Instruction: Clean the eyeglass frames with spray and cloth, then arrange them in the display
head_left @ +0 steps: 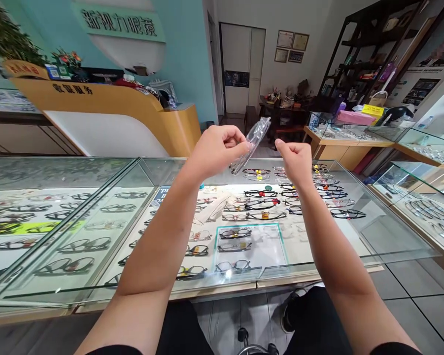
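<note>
The left hand (223, 148) pinched a clear plastic sleeve (257, 134) between thumb and fingers, a narrow grip at its left side; the sleeve slanted above the far part of the glass display case (358, 246), its far end tilted up to the right, its contents hard to make out; the right hand (297, 158) was just right of the sleeve and apart from it, fingers curled in and thumb against them, though I could not tell whether it held anything; below, inside the case, lay rows of eyeglasses (261, 203), a white cloth (212, 209) left of centre and a teal-edged panel (262, 251) nearer
</note>
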`<state>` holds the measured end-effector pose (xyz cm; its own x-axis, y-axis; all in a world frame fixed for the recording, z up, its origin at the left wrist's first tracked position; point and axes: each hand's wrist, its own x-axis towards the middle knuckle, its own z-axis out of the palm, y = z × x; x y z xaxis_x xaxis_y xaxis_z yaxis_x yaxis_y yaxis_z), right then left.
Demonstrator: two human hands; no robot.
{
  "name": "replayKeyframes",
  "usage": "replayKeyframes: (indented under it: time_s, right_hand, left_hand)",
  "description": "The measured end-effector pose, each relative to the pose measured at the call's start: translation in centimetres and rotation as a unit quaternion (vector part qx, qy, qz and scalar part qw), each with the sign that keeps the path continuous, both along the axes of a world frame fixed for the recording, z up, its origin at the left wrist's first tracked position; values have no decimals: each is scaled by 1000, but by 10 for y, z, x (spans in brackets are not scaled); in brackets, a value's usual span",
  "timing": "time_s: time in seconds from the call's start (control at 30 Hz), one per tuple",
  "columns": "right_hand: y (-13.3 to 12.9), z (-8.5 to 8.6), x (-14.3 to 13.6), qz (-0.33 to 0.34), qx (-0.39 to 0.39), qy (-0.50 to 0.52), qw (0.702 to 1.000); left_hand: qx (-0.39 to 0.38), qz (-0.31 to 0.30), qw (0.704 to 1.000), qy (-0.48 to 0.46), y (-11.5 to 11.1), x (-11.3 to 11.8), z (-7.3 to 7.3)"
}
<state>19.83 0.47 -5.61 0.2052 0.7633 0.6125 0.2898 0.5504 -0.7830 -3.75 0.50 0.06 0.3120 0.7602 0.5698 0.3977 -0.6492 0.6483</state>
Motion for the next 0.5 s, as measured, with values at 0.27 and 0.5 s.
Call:
replayKeyframes:
  time_s: [0.27, 0.5]
  right_hand:
    - [45, -75, 51, 97, -124, 189, 969]
    - [60, -90, 77, 95, -153, 185, 966]
  left_hand:
    - [-26, 8, 965, 260, 32, 20, -34]
    - [-42, 44, 918, 392, 76, 48, -100]
